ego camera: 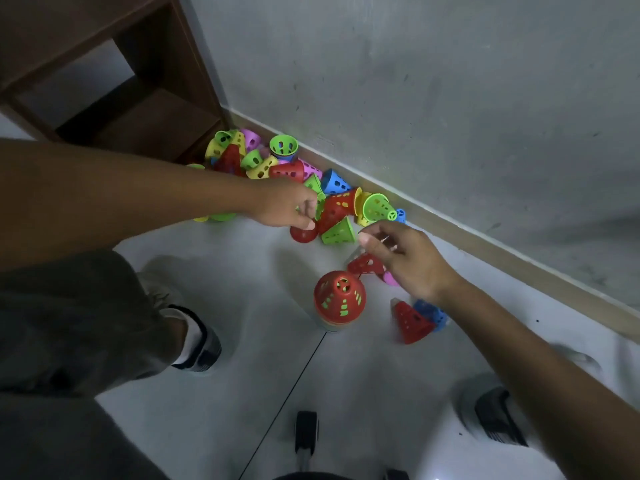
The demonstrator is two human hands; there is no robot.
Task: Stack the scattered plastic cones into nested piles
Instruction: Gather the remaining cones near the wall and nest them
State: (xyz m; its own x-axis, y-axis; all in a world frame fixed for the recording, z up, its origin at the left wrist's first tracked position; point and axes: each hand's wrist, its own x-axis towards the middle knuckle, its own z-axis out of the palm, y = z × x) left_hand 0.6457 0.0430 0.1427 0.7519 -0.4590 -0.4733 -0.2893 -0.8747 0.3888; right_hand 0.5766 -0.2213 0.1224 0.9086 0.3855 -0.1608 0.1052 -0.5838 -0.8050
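My left hand (pixel 289 206) pinches a red cone (pixel 337 207) out of the wall-side heap (pixel 263 161). My right hand (pixel 403 258) hovers loose, holding nothing, probably ready to feed the upright nested pile (pixel 339 297).

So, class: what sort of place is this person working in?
Probably an indoor room, down at floor level by a wall: pale tiled floor, grey plastered wall with skirting, and wooden furniture in the corner.

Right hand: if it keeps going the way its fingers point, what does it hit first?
Probably the green cone lying on its side just beyond the right hand fingertips, at the near edge of the heap. Depth from this head view is unclear.
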